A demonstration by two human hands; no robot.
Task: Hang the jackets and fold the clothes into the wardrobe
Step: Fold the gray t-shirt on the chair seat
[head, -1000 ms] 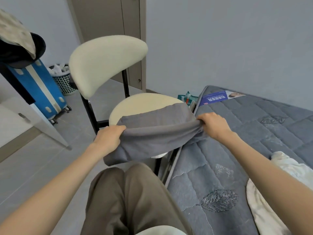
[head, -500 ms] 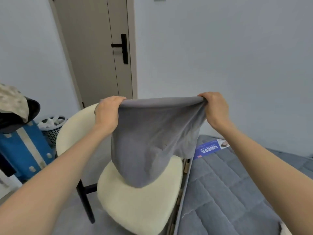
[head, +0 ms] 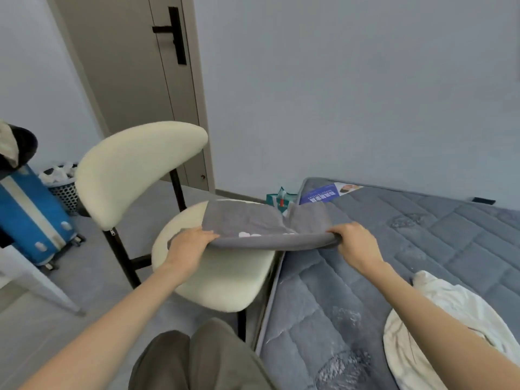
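A grey garment [head: 253,223] with a small white print is stretched flat between both hands, its far part lying over the cream chair seat [head: 225,280] and the mattress corner. My left hand [head: 188,244] grips its near left edge above the seat. My right hand [head: 356,242] grips the near right edge above the grey quilted mattress [head: 422,249]. A white garment [head: 439,333] lies crumpled on the mattress at the lower right, partly behind my right forearm.
The cream chair backrest [head: 135,170] stands at the left. A blue suitcase [head: 31,212] with dark clothes on top and a mesh bin [head: 63,184] are by the left wall. A closed door [head: 135,80] is behind. A green bag [head: 280,198] sits between chair and mattress.
The grey garment, held up high and hanging half a second ago, has been brought down and laid flat across the chair seat and mattress edge. Both hands keep their grip.
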